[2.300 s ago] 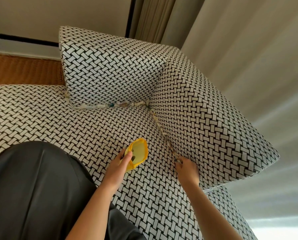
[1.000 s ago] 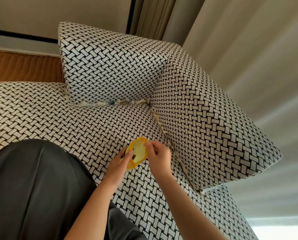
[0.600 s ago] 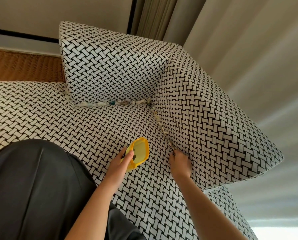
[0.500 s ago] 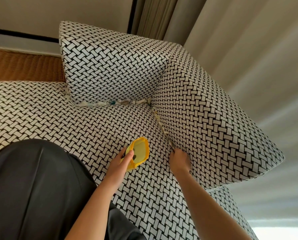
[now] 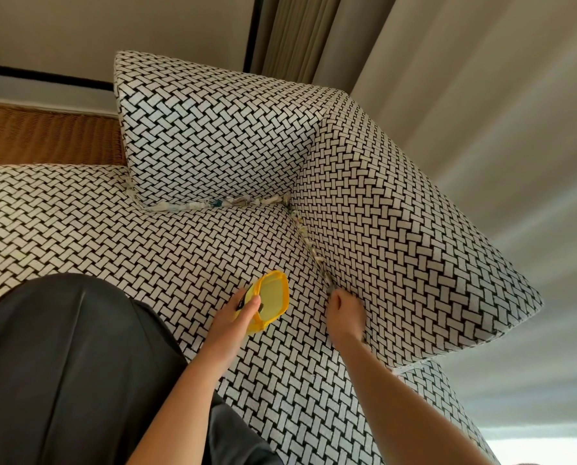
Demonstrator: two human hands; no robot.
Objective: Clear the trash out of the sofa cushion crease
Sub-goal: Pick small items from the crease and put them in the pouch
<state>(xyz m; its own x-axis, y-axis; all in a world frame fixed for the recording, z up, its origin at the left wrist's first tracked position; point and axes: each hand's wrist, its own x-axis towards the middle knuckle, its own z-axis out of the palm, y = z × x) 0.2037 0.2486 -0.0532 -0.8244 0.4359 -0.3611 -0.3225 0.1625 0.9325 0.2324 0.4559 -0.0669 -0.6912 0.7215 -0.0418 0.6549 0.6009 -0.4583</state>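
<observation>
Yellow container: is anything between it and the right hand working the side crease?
Nothing visible. The right hand is at the side crease, the left hand holds the yellow container open just beside it, and only bare seat cushion lies between them.

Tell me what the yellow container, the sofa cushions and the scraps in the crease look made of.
The yellow container, held by the left hand: probably thin plastic, smooth and translucent; its wall looks paler than its rim. The cushions: woven upholstery cloth, matte, with a black-and-white basketweave pattern. The scraps: likely crumpled paper or wrappers, whitish with specks of colour; too small to be sure.
</observation>
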